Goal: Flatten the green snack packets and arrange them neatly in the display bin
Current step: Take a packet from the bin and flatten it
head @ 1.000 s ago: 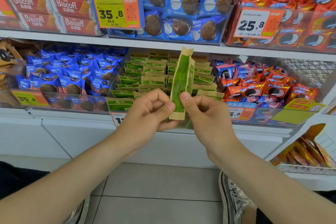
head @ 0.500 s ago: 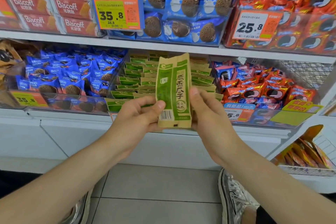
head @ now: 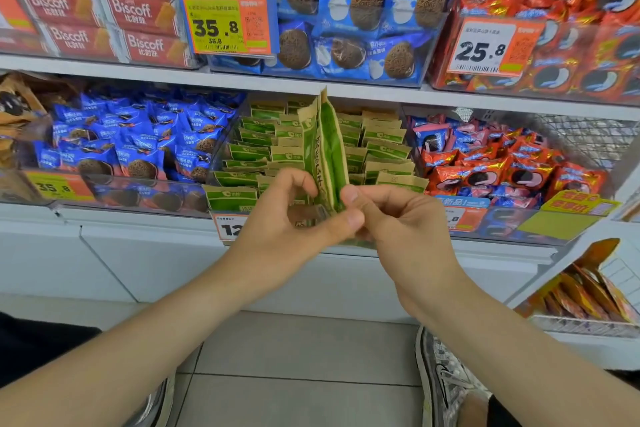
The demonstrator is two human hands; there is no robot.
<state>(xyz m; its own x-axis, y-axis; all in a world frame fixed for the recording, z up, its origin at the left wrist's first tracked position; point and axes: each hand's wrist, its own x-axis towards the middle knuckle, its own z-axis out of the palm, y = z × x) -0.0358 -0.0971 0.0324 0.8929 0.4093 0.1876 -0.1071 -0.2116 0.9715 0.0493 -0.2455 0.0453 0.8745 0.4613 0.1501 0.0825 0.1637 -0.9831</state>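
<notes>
the left hand point(head: 280, 218) and right hand point(head: 398, 222) both pinch the lower end of one green packet point(head: 327, 146) — thumbs and curled fingers clamped on it from either side. it stands upright, nearly edge-on, just in front of the display bin point(head: 221, 156) — other green packets point(head: 384, 135) lie there in rows.

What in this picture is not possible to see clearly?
- Head view: lower end of the held green packet, covered by the left hand and right hand.
- Head view: white price tag, digits after "12" behind the left hand.
- Head view: packet's print, turned edge-on, unreadable.
</notes>
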